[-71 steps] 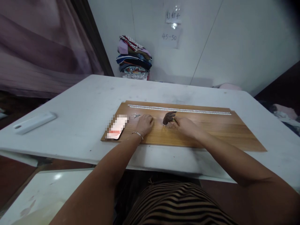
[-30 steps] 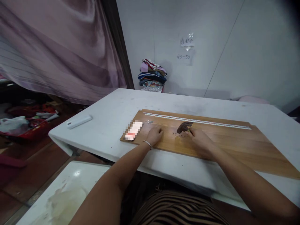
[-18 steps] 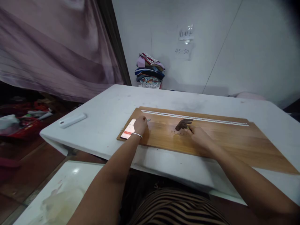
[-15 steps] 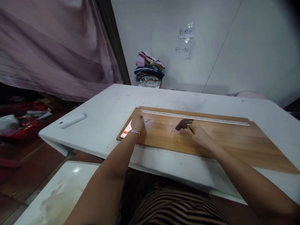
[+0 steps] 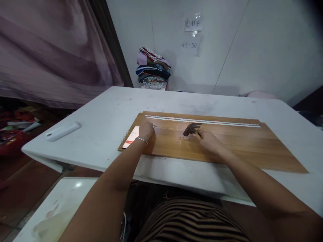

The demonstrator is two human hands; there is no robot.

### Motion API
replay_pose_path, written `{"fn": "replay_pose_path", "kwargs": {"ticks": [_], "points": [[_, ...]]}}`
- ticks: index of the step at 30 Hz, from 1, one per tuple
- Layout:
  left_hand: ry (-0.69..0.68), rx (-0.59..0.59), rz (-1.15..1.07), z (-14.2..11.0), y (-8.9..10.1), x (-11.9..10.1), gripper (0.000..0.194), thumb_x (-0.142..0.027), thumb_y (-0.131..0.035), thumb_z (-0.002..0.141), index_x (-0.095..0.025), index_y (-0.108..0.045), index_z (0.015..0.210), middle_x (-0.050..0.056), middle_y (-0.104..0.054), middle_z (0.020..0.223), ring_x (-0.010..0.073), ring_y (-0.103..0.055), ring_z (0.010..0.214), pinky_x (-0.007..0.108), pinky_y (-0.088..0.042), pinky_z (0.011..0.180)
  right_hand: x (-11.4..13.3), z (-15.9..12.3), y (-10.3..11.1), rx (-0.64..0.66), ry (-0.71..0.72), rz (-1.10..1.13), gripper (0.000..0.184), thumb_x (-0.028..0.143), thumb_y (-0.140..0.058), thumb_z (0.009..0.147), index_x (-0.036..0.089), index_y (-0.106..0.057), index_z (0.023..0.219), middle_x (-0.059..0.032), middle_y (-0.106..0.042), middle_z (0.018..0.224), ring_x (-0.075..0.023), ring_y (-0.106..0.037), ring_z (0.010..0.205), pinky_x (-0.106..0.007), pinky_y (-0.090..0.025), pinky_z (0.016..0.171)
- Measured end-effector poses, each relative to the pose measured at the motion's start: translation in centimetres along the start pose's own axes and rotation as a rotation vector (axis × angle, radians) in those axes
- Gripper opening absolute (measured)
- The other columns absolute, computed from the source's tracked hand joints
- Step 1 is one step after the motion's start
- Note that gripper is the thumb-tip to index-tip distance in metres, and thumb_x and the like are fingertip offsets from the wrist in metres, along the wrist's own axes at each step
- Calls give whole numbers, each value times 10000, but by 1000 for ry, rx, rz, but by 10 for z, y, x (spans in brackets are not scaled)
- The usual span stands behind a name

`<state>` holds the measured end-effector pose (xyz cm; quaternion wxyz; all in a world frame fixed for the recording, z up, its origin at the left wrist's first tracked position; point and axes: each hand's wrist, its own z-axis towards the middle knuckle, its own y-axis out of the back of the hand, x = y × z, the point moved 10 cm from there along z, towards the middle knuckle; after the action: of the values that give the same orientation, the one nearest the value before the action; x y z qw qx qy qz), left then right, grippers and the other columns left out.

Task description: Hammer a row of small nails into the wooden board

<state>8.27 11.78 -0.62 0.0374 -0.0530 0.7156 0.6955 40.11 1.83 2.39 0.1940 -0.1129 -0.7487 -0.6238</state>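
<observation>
Head view, read from my station. Right hand (image 5: 210, 140): fingers curled and closed around the grip of a claw hammer (image 5: 191, 129). The hammer is above the middle part of a wood-grain board (image 5: 239, 144), its dark head to the left of the hand, claw pointing away; I cannot tell whether the head touches the board. A few small dark specks (image 5: 186, 138) lie or stand just below the head, too small to identify.

Left hand (image 5: 145, 130): fingers bent and mostly hidden, beside some thin silver pieces (image 5: 155, 126) on the board; I cannot tell whether it pinches any. Bracelet (image 5: 142, 139) at that wrist. Phone (image 5: 131, 137) at the board's left end, partly behind the hand: pale screen, orange-red button, digits too small to read surely.

Two white marked strips (image 5: 202, 121) run along the board's far edge, markings illegible. Board rests on a white table (image 5: 101, 107); a white bar with a hole in one end (image 5: 63, 130) lies to its left.

Writing on the wall: upper sheet (image 5: 193, 24) reads "钉钉子"; lower sheet (image 5: 189, 45) reads "45-50". Folded cloth (image 5: 153, 69) is stacked at the table's far side. I see no legible brand.
</observation>
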Motion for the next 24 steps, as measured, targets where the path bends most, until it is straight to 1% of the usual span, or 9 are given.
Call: {"fn": "replay_pose_path", "kwargs": {"ticks": [2,5,7,10,14,16,18,21,24], "points": [[-17,-6,11,-1,1,-2,309,-280,-526,1007,-150,-800,1062,221,-754,1091,331,-733,1047,394,-571,894,4,-1,0,16,0,-4,389,401,-456,1103,152,-727,1228,-187,-806,1165,-308,-750,1027,-323,-487,823],[-11,-6,2,-5,2,-4,311,-272,-500,1023,-136,-778,1050,228,-745,1099,336,-734,1051,391,-559,894,10,-3,0,37,0,-16,372,392,-472,1099,146,-735,1195,-199,-802,1182,-313,-746,1031,-320,-480,814],[10,-11,-16,-8,3,-3,303,-255,-487,1029,-137,-762,1077,225,-742,1113,331,-736,1051,383,-555,887,11,-4,0,45,-5,-25,362,381,-474,1098,147,-737,1178,-199,-803,1173,-311,-746,1016,-316,-473,798],[35,-30,-39,-12,6,-2,296,-224,-471,1032,-146,-742,1123,214,-737,1157,311,-738,1054,359,-553,864,13,-3,2,33,4,-20,369,377,-465,1097,145,-732,1201,-191,-804,1178,-303,-744,1012,-311,-472,796],[42,-67,-97,-20,4,-7,314,-184,-478,1018,-156,-720,1216,200,-716,1285,296,-733,1096,354,-552,896,16,1,3,20,13,3,386,386,-458,1096,140,-723,1230,-182,-804,1176,-298,-739,1006,-312,-472,797],[14,-80,-143,-26,0,-16,344,-168,-484,1005,-158,-713,1262,189,-711,1331,298,-720,1144,365,-548,947,18,4,1,31,12,-1,392,395,-452,1099,136,-721,1218,-184,-804,1161,-298,-737,1001,-312,-469,790],[-53,-87,-190,-34,-6,-31,344,-174,-490,1004,-157,-721,1259,174,-728,1313,293,-698,1193,364,-535,1002,22,6,-3,45,18,-7,394,408,-453,1101,137,-720,1202,-187,-802,1159,-298,-737,1000,-311,-468,787],[-124,-73,-227,-45,-17,-52,299,-214,-499,1017,-176,-749,1178,147,-751,1257,275,-695,1164,362,-535,1008,26,10,-8,57,29,3,389,421,-460,1103,149,-721,1199,-187,-798,1190,-295,-739,1018,-306,-471,794],[-152,-79,-243,-52,-23,-63,272,-208,-507,1014,-180,-757,1118,139,-759,1213,269,-693,1130,373,-531,1009,27,13,-12,62,30,-8,382,424,-464,1105,155,-726,1179,-186,-797,1196,-291,-741,1034,-299,-472,793]]}}
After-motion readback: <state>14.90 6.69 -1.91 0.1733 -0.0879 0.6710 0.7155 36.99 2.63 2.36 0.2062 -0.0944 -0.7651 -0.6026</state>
